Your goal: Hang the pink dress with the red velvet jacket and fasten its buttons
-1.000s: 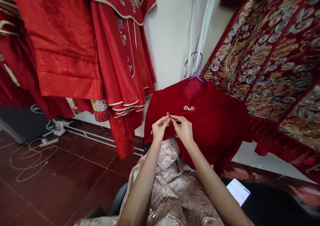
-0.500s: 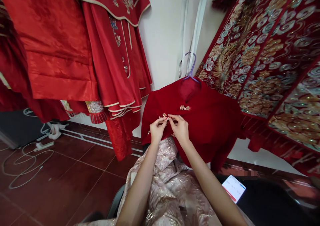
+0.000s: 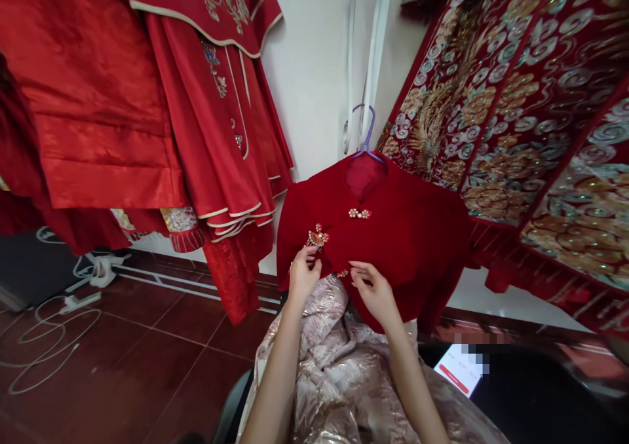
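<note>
A dark red velvet jacket [image 3: 413, 234] hangs on a purple hanger [image 3: 366, 136] in front of me. It has a pearl clasp [image 3: 359, 213] at the collar and a gold fan-shaped clasp [image 3: 317, 238] lower left. My left hand [image 3: 303, 276] pinches the jacket's front edge just below the fan clasp. My right hand [image 3: 374, 291] pinches the edge beside a third small clasp [image 3: 343, 274] further down. Both hands touch the fabric with fingers closed on it.
Pink-gold brocade cloth [image 3: 344, 378] is piled on a chair below my arms. Red satin garments [image 3: 147, 103] hang at left, heavily embroidered red panels [image 3: 515, 116] at right. A phone [image 3: 459, 369] lies on a dark surface at right. White cables [image 3: 44, 339] trail over the red tile floor.
Both hands have dropped from the fan-shaped clasp, which now lies closed on the jacket, to the edge lower down by the third clasp. The view has shifted slightly.
</note>
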A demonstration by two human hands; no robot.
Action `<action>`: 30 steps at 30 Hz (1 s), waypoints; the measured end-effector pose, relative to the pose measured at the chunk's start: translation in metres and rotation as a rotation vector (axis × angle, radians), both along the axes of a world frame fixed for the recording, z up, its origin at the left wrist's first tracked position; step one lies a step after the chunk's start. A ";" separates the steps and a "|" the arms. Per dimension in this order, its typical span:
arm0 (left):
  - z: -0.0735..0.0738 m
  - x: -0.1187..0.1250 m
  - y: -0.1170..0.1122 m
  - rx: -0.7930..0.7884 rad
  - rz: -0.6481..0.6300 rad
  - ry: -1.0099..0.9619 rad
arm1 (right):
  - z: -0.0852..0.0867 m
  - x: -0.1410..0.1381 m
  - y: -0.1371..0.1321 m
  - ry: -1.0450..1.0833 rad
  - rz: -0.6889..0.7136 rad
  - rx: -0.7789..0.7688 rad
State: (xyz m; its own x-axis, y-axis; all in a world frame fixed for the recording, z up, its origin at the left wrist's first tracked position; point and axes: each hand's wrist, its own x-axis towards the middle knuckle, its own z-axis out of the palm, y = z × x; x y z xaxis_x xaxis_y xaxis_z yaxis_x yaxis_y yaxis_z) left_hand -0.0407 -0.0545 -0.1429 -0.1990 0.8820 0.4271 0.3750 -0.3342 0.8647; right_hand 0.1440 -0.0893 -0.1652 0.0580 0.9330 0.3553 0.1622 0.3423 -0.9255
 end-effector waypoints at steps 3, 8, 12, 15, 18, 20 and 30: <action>0.000 0.002 -0.001 -0.064 -0.004 0.110 | -0.007 -0.017 0.006 0.019 0.009 -0.004; 0.006 -0.004 -0.011 -0.082 -0.038 0.196 | -0.014 -0.028 0.008 0.030 -0.058 -0.007; 0.016 -0.006 -0.021 -0.084 -0.063 0.224 | -0.009 -0.019 0.004 -0.086 -0.022 -0.014; 0.022 -0.007 -0.024 -0.163 -0.108 0.157 | 0.002 -0.011 -0.004 -0.121 0.015 -0.041; 0.022 -0.008 -0.024 -0.226 -0.141 0.071 | 0.016 -0.007 -0.013 -0.096 0.046 -0.051; 0.021 -0.008 -0.023 -0.239 -0.151 0.049 | 0.024 -0.010 -0.015 -0.070 0.091 -0.046; 0.016 0.001 -0.019 -0.263 -0.109 0.004 | 0.024 -0.039 0.004 -0.185 -0.041 0.116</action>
State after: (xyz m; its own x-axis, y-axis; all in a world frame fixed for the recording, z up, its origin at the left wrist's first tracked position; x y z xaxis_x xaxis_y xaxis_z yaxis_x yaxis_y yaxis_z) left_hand -0.0393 -0.0734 -0.1272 -0.0957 0.9788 0.1809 0.3525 -0.1367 0.9258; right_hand 0.1055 -0.0848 -0.1407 0.0186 0.8835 0.4682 0.3417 0.4344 -0.8334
